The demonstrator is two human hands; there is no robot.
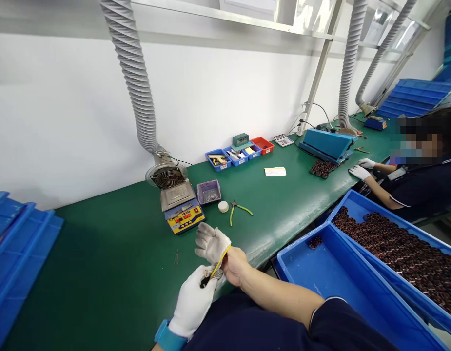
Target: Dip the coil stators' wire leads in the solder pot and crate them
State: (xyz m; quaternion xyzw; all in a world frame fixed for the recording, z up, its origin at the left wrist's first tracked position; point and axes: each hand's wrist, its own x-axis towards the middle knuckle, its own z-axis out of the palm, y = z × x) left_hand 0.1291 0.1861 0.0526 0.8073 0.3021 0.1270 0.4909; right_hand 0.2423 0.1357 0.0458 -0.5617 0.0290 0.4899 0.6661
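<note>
My right hand (211,243) hovers over the front edge of the green bench (111,253), in a white glove that is only partly on, its yellow-edged cuff (221,263) at the base of the palm. The fingers are loosely bent and hold nothing. My left hand (194,302), fully gloved in white with a blue wristband, pinches that cuff from below. A small dark thing (204,282) shows at its fingertips; I cannot make out what it is.
Behind my hands stand a yellow-and-blue heater unit (184,217), a purple tray (208,191), a tape roll (223,206) and green-handled pliers (240,210). Blue bins (342,287) sit at the right, one holding dark parts (401,248). A gloved co-worker (411,183) sits further right. Blue trays (16,243) are stacked left.
</note>
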